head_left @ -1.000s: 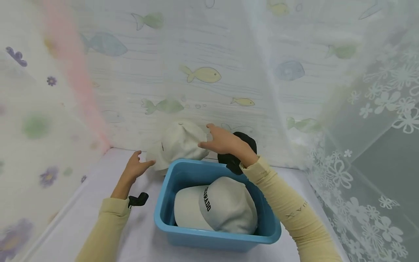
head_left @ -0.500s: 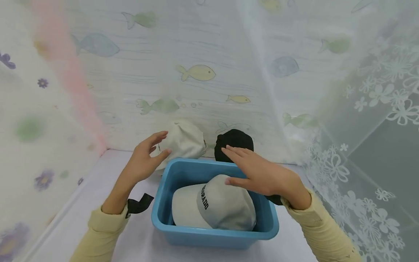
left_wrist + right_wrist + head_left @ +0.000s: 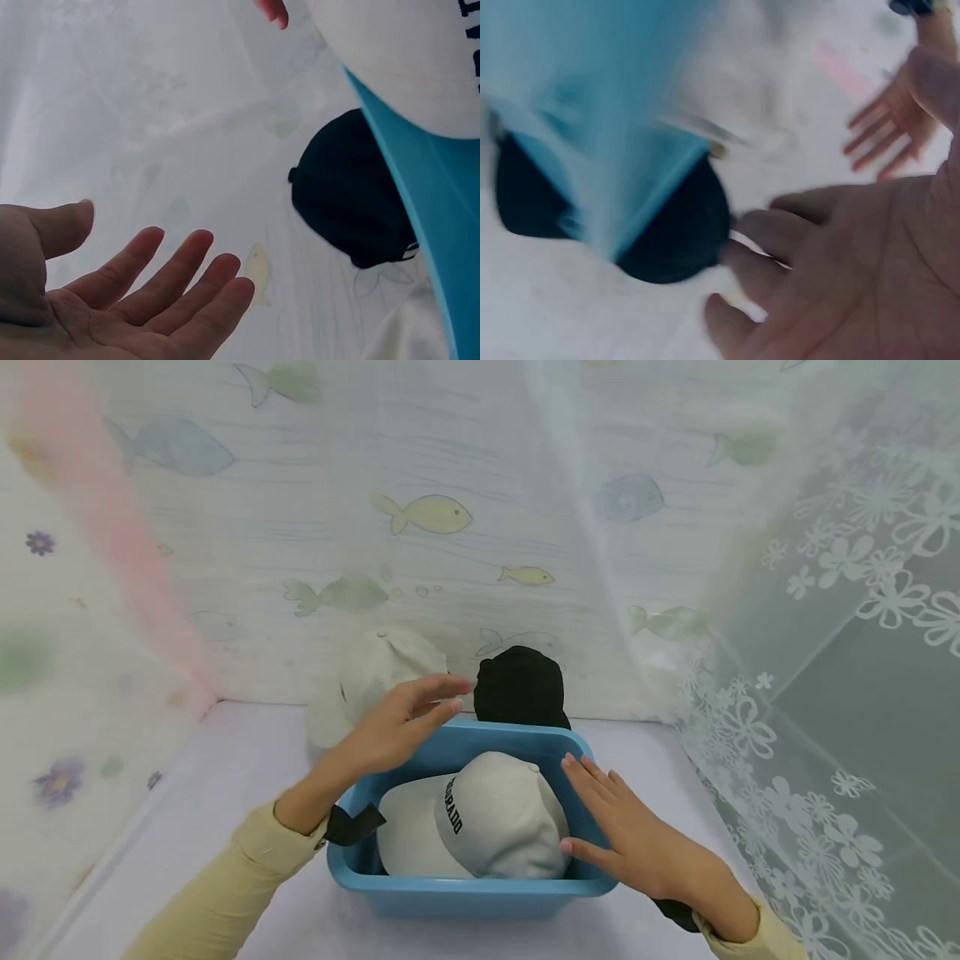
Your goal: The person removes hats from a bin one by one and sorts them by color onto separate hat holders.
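A light grey baseball cap (image 3: 480,818) with black letters on its front lay inside the blue plastic tub (image 3: 465,893), which stood on the white desk (image 3: 225,793). The right hand (image 3: 630,835) was beside the right edge of this cap, over the right rim of the tub. Its fingers were straight and spread, and the thumb was just beside the cap; whether it really touched the cap I cannot tell. It held nothing. The left hand (image 3: 397,727) hovered above the back left corner of the tub, with the palm turned to the right and the fingers relaxed and nearly straight. It also held nothing.

Behind the tub, against the curtain with printed fish (image 3: 450,510), stood two more caps: a white cap (image 3: 367,677) on the left, partly hidden by the left hand, and a black cap (image 3: 519,687) on the right, touching the back rim of the tub. The right wrist view was blurred.
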Tool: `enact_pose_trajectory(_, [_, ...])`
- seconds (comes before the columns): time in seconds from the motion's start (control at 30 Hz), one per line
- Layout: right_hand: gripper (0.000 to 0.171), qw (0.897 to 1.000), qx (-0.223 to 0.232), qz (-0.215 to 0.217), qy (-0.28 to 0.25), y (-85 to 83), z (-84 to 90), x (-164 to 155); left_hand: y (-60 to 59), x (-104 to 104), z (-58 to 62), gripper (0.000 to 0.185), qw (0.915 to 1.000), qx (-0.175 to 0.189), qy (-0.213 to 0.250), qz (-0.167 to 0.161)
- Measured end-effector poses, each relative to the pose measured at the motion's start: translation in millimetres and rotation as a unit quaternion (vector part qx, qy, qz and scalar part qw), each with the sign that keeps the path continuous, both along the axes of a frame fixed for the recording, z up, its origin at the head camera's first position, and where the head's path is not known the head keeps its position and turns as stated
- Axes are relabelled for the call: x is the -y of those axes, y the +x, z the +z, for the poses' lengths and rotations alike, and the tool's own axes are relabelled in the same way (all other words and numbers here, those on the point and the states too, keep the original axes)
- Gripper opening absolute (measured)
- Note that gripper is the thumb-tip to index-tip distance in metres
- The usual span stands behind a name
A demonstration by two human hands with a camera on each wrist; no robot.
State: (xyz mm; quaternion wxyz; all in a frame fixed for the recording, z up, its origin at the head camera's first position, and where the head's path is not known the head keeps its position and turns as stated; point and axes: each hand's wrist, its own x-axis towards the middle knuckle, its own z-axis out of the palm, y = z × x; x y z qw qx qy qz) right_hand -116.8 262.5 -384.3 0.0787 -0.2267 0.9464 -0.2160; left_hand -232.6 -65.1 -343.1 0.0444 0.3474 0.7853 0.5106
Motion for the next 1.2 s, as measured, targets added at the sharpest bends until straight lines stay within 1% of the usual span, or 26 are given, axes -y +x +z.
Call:
enact_pose_trajectory(0.1, [0.09, 1.0, -0.025, 0.0, -0.006, 3.8, -17.8, -3.7, -1.8, -9.3, -2.5, 0.044, 0.9998, 0.012, -0.011, -0.015])
enact_pose_trajectory(0.2, [0.092, 0.997, -0.072, 0.011, 0.001, 5.9, -32.5, -8.3, -3.4, -18.6, -5.4, 0.045, 0.9991, 0.023, -0.024, -0.027])
enact_pose_trajectory(0.27, [0.094, 0.995, -0.094, 0.015, 0.005, 6.6, -41.2, -12.1, -4.7, -24.2, -7.9, 0.047, 0.9983, 0.028, -0.033, -0.039])
enact_pose_trajectory(0.33, [0.094, 0.993, -0.114, 0.021, 0.009, 7.2, -49.3, -16.5, -5.9, -30.1, -9.9, 0.048, 0.997, 0.041, -0.042, -0.051])
enact_pose_trajectory(0.43, [0.091, 0.99, -0.137, 0.039, -0.006, 7.8, -60.1, -22.8, -7.0, -38.3, -14.3, 0.052, 0.9935, 0.066, -0.071, -0.06])
enact_pose_trajectory(0.5, [0.087, 0.985, -0.163, 0.057, -0.018, 7.9, -66.1, -26.2, -7.7, -43.8, -18.5, 0.053, 0.9896, 0.084, -0.097, -0.064])
enact_pose_trajectory(0.57, [0.083, 0.98, -0.185, 0.074, -0.031, 7.7, -70.6, -28.3, -9.0, -49.2, -24.7, 0.053, 0.9857, 0.092, -0.122, -0.071])
enact_pose_trajectory(0.67, [0.082, 0.973, -0.209, 0.087, -0.035, 7.0, -74.4, -29.2, -10.6, -56.7, -33.7, 0.054, 0.9798, 0.096, -0.154, -0.084])
enact_pose_trajectory(0.83, [0.082, 0.97, -0.224, 0.092, -0.03, 6.4, -76.5, -28.2, -12.0, -68.5, -45.5, 0.054, 0.9721, 0.101, -0.187, -0.099])
enact_pose_trajectory(0.93, [0.082, 0.969, -0.23, 0.091, -0.025, 6.1, -77.6, -27.8, -12.6, -75.1, -51.2, 0.055, 0.9689, 0.093, -0.209, -0.095])
enact_pose_trajectory(1.07, [0.081, 0.967, -0.238, 0.09, -0.022, 5.9, -78.4, -28.3, -13.4, -83.7, -55.7, 0.06, 0.9628, 0.067, -0.247, -0.086])
enact_pose_trajectory(1.2, [0.081, 0.967, -0.238, 0.085, -0.028, 7.0, -79.9, -28.2, -11.4, -90.2, -59.9, 0.061, 0.9611, 0.05, -0.262, -0.072])
